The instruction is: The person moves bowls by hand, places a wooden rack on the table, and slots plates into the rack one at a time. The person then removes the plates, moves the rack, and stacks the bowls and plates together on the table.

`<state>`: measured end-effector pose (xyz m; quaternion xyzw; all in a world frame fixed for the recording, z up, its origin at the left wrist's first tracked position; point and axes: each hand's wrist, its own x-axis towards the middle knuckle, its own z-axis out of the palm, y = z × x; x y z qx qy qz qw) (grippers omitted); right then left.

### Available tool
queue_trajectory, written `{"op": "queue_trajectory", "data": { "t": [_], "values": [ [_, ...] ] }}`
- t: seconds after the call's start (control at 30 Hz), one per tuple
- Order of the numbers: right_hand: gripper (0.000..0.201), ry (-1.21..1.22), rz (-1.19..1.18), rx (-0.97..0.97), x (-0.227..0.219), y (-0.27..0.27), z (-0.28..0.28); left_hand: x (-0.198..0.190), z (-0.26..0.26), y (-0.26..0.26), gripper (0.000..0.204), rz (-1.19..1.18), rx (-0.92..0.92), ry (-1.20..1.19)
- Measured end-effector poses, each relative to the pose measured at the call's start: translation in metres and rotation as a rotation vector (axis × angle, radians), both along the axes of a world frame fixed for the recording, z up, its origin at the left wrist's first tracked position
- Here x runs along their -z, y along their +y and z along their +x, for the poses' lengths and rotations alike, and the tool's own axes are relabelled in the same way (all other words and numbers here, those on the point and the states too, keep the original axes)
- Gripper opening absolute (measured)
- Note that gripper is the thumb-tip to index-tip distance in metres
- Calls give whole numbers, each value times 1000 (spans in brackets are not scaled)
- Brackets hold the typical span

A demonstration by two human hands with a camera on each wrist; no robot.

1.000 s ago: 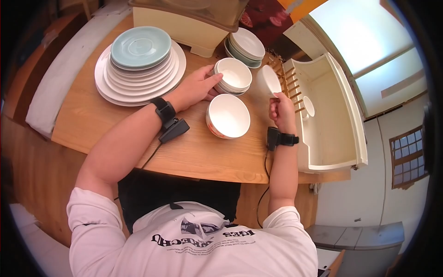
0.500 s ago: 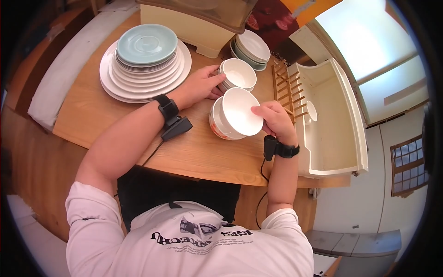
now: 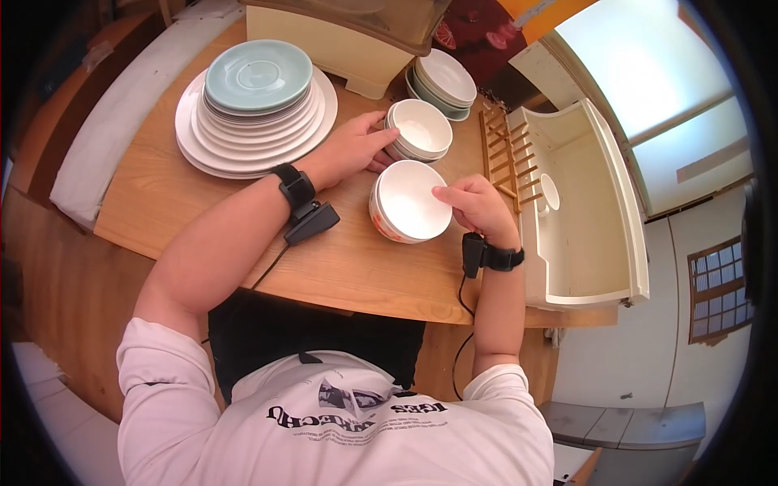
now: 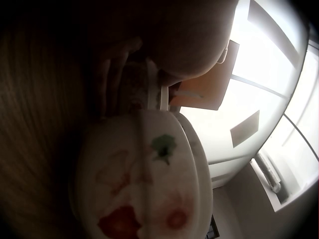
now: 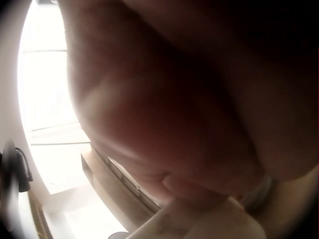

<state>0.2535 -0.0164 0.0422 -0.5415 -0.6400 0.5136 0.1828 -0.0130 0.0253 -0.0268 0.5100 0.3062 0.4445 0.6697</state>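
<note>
In the head view the right hand (image 3: 480,207) pinches the right rim of a white bowl (image 3: 415,198), which sits inside another bowl with red patterns on its outside. Behind them is a stack of white bowls (image 3: 421,130); the left hand (image 3: 353,150) grips its left side, thumb at the rim, fingers lower down. The left wrist view shows the flower-patterned bowl (image 4: 144,174) close up, with a second rim behind it, and the left hand (image 4: 169,35) beyond. In the right wrist view the right hand (image 5: 164,109) fills the frame above a pale rim (image 5: 199,224).
A plate stack topped by a blue-green plate (image 3: 258,74) stands at the left. More bowls (image 3: 446,78) are at the back. On the right are a wooden rack (image 3: 507,158) and a cream open bin (image 3: 592,219) with a small white cup (image 3: 549,193). A cream box (image 3: 324,50) stands behind.
The right hand has brought its bowl leftward from near the rack and lowered it into the patterned bowl. The left hand stays at the bowl stack.
</note>
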Motion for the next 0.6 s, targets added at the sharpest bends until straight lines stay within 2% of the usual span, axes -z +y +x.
{"op": "queue_trajectory", "data": {
  "t": [0.1, 0.2, 0.23, 0.43, 0.6],
  "values": [
    [45, -65, 3, 42, 7, 10, 9, -2, -1, -2, 65, 3, 2, 0],
    [45, 236, 55, 210, 31, 31, 17, -3, 1, -4, 68, 15, -19, 3],
    [52, 232, 25, 297, 31, 33, 14, -1, 1, -2, 69, 37, 1, 10],
    [50, 581, -42, 312, 42, 38, -16, 2, 0, -1, 76, 171, 35, 0],
    [44, 522, 83, 248, 44, 46, -9, 12, 1, 5, 81, 261, 7, 49]
  ]
}}
